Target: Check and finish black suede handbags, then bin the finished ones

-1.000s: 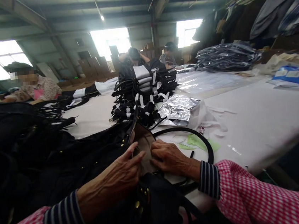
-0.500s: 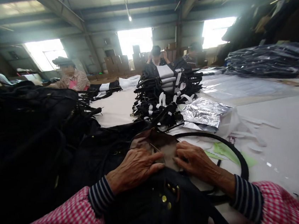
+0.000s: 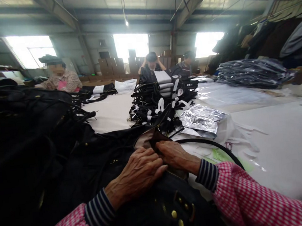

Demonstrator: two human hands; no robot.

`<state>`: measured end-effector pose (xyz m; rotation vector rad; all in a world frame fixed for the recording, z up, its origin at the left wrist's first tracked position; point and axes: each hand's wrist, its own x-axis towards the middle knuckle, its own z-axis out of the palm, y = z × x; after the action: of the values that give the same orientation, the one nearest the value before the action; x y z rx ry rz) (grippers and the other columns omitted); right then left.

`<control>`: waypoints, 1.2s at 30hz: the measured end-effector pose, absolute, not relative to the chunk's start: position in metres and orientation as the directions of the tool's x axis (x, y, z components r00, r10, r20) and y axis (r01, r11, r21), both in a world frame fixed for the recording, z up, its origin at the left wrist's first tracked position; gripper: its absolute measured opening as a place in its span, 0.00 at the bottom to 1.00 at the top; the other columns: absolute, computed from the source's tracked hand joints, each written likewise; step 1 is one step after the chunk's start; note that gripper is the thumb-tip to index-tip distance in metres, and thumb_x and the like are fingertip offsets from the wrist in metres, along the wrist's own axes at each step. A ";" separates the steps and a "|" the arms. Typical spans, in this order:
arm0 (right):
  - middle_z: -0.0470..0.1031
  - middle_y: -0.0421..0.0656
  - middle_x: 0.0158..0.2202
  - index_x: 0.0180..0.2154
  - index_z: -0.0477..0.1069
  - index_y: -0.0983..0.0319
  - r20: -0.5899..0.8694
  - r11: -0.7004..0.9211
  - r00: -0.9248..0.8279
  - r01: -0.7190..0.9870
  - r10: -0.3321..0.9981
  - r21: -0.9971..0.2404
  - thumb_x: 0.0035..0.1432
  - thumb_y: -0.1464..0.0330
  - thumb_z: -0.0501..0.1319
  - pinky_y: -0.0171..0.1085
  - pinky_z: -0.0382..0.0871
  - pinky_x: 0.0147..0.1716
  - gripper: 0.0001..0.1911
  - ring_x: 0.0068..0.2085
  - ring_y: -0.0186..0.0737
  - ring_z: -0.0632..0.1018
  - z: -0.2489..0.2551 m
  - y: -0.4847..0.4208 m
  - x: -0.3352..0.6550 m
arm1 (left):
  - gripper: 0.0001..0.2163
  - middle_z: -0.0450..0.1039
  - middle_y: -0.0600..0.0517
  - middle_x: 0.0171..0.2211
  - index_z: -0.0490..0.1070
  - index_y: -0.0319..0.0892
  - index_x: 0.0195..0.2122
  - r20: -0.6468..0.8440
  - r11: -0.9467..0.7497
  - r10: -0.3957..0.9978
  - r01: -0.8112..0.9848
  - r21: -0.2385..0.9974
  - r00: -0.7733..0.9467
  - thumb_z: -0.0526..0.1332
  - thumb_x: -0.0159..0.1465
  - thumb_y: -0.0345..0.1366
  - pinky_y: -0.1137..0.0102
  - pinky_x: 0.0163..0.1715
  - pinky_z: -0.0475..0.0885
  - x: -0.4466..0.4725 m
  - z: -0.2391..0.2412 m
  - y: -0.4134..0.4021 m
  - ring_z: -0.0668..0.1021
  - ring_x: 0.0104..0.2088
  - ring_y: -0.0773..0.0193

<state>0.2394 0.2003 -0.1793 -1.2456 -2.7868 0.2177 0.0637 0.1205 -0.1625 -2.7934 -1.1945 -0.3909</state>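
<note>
A black handbag (image 3: 140, 214) with gold studs and a pale lining lies in front of me, its mouth facing up. My left hand (image 3: 139, 170) grips the near edge of that mouth, fingers curled over the rim. Inside the opening, against the brownish lining, is my right hand (image 3: 175, 155); its fingertips go out of sight in the bag, so what they touch is hidden. The bag's long black handle (image 3: 210, 141) arcs out to the right over the table.
Black bags (image 3: 20, 130) are heaped at left. Ahead stands a stack of bags with white wraps (image 3: 163, 77). Crinkled silver film (image 3: 202, 118) and green scraps (image 3: 221, 154) lie on the white table (image 3: 282, 131). Plastic-wrapped goods (image 3: 252, 73) are at back right. Co-workers (image 3: 59, 77) sit beyond.
My right hand has moved left and deeper into the bag's mouth, close to my left hand. My left hand keeps its hold on the rim. The view has turned slightly right.
</note>
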 end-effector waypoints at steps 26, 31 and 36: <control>0.76 0.52 0.47 0.50 0.67 0.67 0.229 0.743 -0.708 0.654 0.668 -0.146 0.70 0.69 0.52 0.41 0.74 0.41 0.11 0.46 0.48 0.80 -0.206 0.200 0.249 | 0.06 0.77 0.51 0.37 0.73 0.44 0.38 0.060 -0.720 0.671 0.669 -0.184 0.739 0.57 0.68 0.30 0.57 0.48 0.55 0.075 -0.140 0.156 0.68 0.48 0.53; 0.78 0.51 0.46 0.50 0.68 0.66 0.224 0.762 -0.729 0.616 0.648 -0.199 0.70 0.70 0.54 0.40 0.72 0.43 0.10 0.46 0.46 0.79 -0.205 0.199 0.249 | 0.10 0.78 0.51 0.40 0.74 0.44 0.43 0.008 -0.691 0.713 0.705 -0.157 0.701 0.53 0.71 0.34 0.59 0.47 0.55 0.079 -0.138 0.147 0.68 0.44 0.57; 0.77 0.54 0.46 0.49 0.70 0.66 0.223 0.759 -0.726 0.616 0.651 -0.209 0.72 0.72 0.51 0.39 0.69 0.41 0.12 0.45 0.47 0.80 -0.208 0.201 0.250 | 0.18 0.78 0.51 0.37 0.77 0.43 0.33 -0.054 -0.688 0.723 0.711 -0.145 0.688 0.52 0.74 0.41 0.58 0.49 0.53 0.083 -0.118 0.151 0.67 0.43 0.57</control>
<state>0.2503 0.2007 -0.2081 -0.9861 -2.6748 0.1740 0.0833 0.1512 -0.1175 -2.7819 -1.1863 0.1629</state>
